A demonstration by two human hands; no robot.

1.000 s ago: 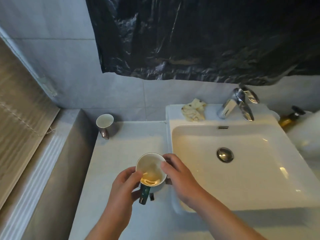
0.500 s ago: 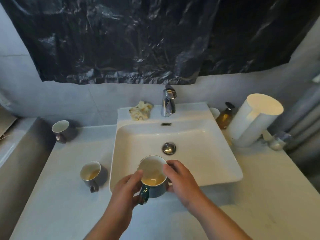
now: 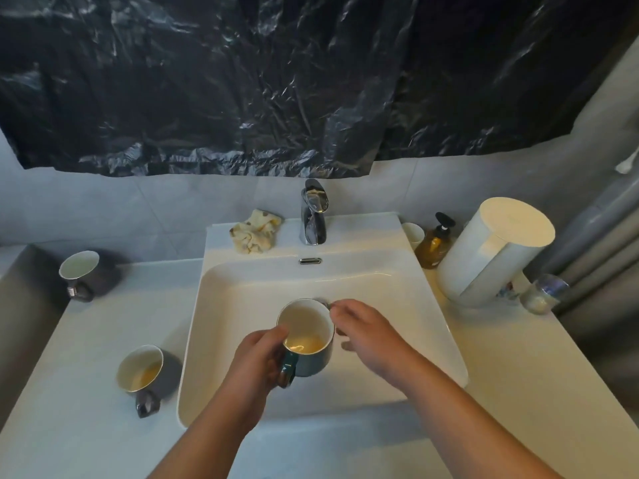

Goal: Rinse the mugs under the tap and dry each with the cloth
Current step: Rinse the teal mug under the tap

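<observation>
A dark green mug [image 3: 306, 335] with a white inside and some yellowish liquid hangs over the white sink [image 3: 242, 288], upright. My left hand [image 3: 257, 357] grips it at the handle. To the mug's right is my right hand [image 3: 366, 331], fingers spread and loosely bent, the fingertips close to the rim. The chrome tap [image 3: 313, 216] stands at the sink's back, no water running. A crumpled yellow cloth [image 3: 256, 231] lies left of the tap. Two grey mugs stand on the counter at left: a near one [image 3: 141, 375] with yellowish liquid, a far one [image 3: 81, 273].
A white cylindrical container [image 3: 494, 250], an amber pump bottle [image 3: 432, 243], a small white cup [image 3: 413, 233] and a small glass jar [image 3: 543, 293] crowd the counter right of the sink. Black plastic sheeting [image 3: 276, 81] covers the wall above.
The green mug has moved from the counter's left side to over the sink basin. My right hand has come off the mug's side and now hovers by the rim.
</observation>
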